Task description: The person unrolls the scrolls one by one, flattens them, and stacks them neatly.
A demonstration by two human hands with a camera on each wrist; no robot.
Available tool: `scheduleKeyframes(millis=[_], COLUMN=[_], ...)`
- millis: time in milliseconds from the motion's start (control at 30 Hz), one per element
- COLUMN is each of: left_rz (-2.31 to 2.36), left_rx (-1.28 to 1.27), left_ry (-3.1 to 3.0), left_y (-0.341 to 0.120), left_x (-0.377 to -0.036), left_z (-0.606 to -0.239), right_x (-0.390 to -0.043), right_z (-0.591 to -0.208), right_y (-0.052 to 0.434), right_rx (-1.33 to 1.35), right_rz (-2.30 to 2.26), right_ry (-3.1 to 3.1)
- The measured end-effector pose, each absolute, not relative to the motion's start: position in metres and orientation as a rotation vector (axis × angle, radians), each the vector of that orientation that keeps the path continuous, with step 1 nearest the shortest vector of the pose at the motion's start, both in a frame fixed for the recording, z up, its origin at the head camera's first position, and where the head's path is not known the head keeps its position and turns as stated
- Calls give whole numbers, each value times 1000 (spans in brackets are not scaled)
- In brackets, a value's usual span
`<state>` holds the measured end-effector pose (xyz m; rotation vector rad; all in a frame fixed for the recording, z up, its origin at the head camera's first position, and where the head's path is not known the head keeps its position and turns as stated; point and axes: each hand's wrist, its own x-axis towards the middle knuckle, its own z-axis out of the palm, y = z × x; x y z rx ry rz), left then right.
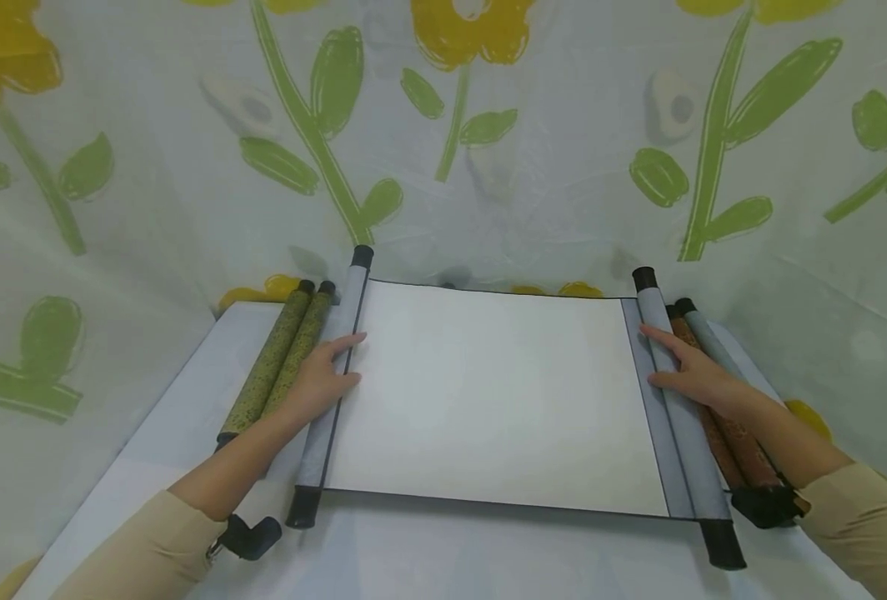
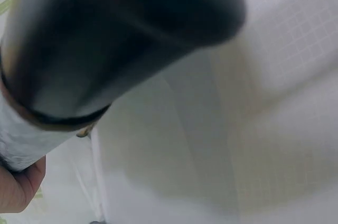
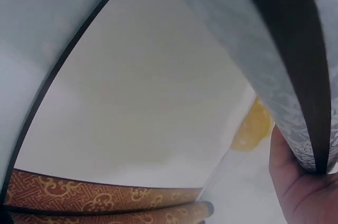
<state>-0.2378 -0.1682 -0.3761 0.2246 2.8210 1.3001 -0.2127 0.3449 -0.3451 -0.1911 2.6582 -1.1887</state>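
Note:
A hanging scroll [image 1: 496,400] lies unrolled between both hands, its blank whitish sheet edged with thin dark lines. My left hand [image 1: 319,379] grips the pale grey left roller [image 1: 316,450], thumb and forefinger over its inner side. The grey roll [image 1: 691,450] at the other end is held by my right hand [image 1: 694,375], thumb and forefinger again on top. Both rollers have black end knobs; the left one's knob [image 2: 121,28] fills much of the left wrist view. In the right wrist view the right hand [image 3: 303,189] cups the roll [image 3: 264,71] from below.
Two green patterned scrolls [image 1: 267,367] lie left of the open one, partly behind the left forearm. Reddish-brown patterned scrolls [image 1: 739,450] and a grey one [image 1: 714,337] lie at the right. All rest on a white table [image 1: 443,550] before a flowered curtain [image 1: 548,208].

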Motion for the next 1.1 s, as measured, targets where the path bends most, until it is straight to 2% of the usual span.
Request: scheduleKeyframes(millis=[1100], left_rz=[1257], left_rx=[321], left_ry=[2854], left_y=[-174], left_x=[-244], left_z=[-371], right_x=[-226], right_z=[-340], right_y=[365], right_rx=[-228], right_rz=[-1085], right_ry=[2689])
